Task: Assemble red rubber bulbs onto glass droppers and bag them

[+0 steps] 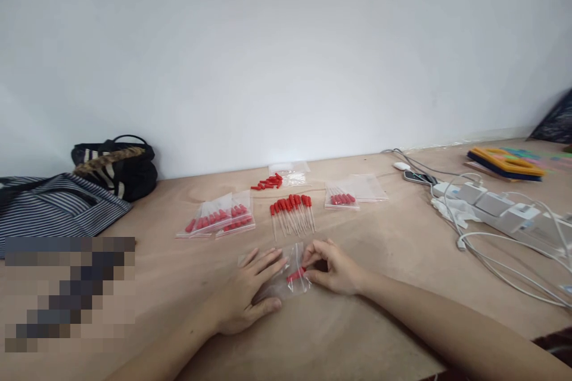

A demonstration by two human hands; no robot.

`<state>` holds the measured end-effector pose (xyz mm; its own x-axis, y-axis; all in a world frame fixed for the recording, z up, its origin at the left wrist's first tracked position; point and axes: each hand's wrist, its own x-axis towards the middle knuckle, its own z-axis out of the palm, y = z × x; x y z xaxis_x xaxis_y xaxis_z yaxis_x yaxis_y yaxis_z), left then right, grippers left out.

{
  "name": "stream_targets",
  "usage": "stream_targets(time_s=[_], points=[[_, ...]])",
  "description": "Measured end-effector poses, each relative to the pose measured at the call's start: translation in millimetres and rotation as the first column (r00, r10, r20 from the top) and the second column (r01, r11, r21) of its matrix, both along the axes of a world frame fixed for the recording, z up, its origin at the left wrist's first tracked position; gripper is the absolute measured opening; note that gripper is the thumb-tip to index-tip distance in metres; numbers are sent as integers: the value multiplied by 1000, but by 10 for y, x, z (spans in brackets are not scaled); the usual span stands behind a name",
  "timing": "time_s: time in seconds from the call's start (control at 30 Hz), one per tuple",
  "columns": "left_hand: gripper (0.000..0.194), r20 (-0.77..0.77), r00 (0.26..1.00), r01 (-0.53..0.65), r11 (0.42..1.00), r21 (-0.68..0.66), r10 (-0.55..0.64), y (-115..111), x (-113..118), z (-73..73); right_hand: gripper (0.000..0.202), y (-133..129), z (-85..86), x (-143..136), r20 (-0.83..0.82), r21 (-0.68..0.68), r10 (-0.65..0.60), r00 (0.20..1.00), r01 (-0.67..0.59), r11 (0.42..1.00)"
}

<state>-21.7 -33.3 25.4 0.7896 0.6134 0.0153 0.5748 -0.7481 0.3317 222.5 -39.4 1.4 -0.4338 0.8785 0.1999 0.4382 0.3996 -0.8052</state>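
Observation:
A clear zip bag [286, 292] lies flat on the table, with red rubber bulbs [295, 274] near its right-hand edge. My left hand [250, 292] rests on the bag's left part, palm down and fingers spread. At the right edge, thumb and fingers of my right hand [329, 266] are pinched on the bag, close by the red bulbs. Whether they also touch a bulb cannot be made out. Just beyond the hands lies a row of glass droppers [292, 214] with red bulbs, tips toward me.
Filled bags of droppers [214, 217] lie left, another filled bag [341, 197] right beside flat bags [370, 187]. Loose red bulbs [267, 183] sit behind, near a bag of glass tubes [294, 176]. A power strip [504, 211] with cables stands right; a black bag [134, 169] stands left.

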Motion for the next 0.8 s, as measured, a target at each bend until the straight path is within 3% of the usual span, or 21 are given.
stream_targets(time_s=[0.27, 0.43, 0.5, 0.6, 0.8], points=[[56, 25, 999, 43, 999, 1, -43, 16, 194, -12, 21, 57, -98, 124, -136, -105, 24, 990, -38, 994], [53, -7, 999, 46, 999, 5, -46, 20, 185, -18, 22, 300, 36, 268, -107, -65, 9, 994, -16, 998], [52, -21, 999, 50, 999, 6, -50, 24, 180, -14, 13, 487, 131, 332, -1, -33, -146, 989, 146, 989], [52, -14, 999, 52, 999, 0, -52, 29, 178, -10, 8, 811, 222, 322, 165, 8, -415, 895, 420, 908], [54, -9, 1000, 30, 1000, -7, -30, 19, 187, -9, 33, 1302, 143, 33, 261, 7, -601, 756, 620, 784]])
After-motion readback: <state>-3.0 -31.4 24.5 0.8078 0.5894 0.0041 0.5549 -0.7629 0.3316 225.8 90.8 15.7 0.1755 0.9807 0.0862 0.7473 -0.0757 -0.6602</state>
